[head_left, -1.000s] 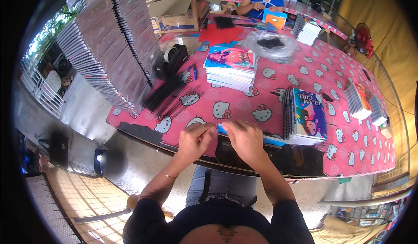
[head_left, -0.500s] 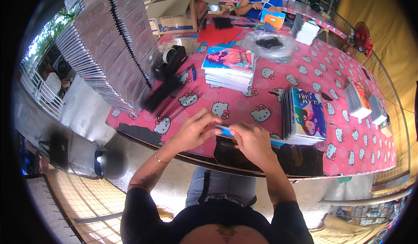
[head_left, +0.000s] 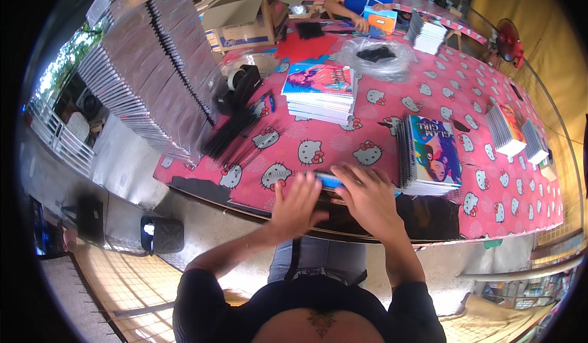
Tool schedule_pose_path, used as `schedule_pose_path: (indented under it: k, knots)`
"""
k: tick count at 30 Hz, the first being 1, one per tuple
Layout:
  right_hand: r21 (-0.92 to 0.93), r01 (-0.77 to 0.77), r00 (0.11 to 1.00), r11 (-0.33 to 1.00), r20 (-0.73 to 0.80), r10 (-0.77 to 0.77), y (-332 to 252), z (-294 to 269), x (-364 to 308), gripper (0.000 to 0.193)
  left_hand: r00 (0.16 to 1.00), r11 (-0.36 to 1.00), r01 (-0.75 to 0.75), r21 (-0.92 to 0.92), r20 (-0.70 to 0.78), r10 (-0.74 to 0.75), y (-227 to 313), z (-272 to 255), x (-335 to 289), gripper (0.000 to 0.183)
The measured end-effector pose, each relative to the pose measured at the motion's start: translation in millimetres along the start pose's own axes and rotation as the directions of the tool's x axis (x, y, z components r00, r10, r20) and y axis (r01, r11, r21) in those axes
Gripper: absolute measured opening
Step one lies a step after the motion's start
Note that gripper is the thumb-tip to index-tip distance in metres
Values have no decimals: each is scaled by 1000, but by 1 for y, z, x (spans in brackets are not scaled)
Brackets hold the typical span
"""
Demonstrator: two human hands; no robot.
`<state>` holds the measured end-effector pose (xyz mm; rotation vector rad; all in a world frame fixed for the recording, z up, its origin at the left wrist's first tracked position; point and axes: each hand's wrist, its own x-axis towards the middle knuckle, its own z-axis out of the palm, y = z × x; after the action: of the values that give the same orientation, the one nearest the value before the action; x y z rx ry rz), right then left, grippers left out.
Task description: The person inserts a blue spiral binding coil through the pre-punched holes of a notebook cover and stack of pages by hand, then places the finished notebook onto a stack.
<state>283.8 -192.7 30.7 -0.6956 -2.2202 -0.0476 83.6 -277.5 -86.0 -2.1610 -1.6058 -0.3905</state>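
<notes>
Near the table's front edge, a notebook with a blue edge (head_left: 329, 180) lies mostly hidden beneath my hands. My right hand (head_left: 371, 201) grips it from the right, fingers bent over its top. The fingers of my left hand (head_left: 295, 203) are stretched out flat against the notebook's left end, slightly blurred. A thin spiral coil (head_left: 278, 174) sticks out leftward past the left fingertips. Just right of my right hand stands a stack of spiral notebooks (head_left: 433, 153) with colourful covers. Loose black spiral coils (head_left: 236, 133) lie to the left.
A tall stack of bound notebooks (head_left: 144, 67) rises at the left, near a tape dispenser (head_left: 242, 89). Farther back are a notebook stack (head_left: 318, 95), a cardboard box (head_left: 248, 24) and a plastic bag (head_left: 376, 61). Across the table, a person in blue (head_left: 361, 0) handles a notebook.
My left hand has gone from pinching the notebook's edge to lying flat with fingers spread. My right hand has shifted slightly right. The person opposite has lowered one hand to the table.
</notes>
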Motion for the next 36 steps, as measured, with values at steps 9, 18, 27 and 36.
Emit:
schedule_pose_path:
  k: [9,18,27,36]
  knots:
    - [116,-199,951,973,262,164,18,-2,-12,16,981,979,-179,-96,-97,170,2,-13,12,80]
    - [129,-215,937,968,307,167,23,-2,-9,17,986,982,-160,-99,-69,153,-4,-19,43,78]
    - [56,-306,868,950,428,254,20,-9,-11,40,999,996,-36,-76,13,37,-7,-51,94,78]
    - [814,-496,808,303,305,503,63,0,-91,57,983,908,-147,-392,43,177,-7,-64,102,38]
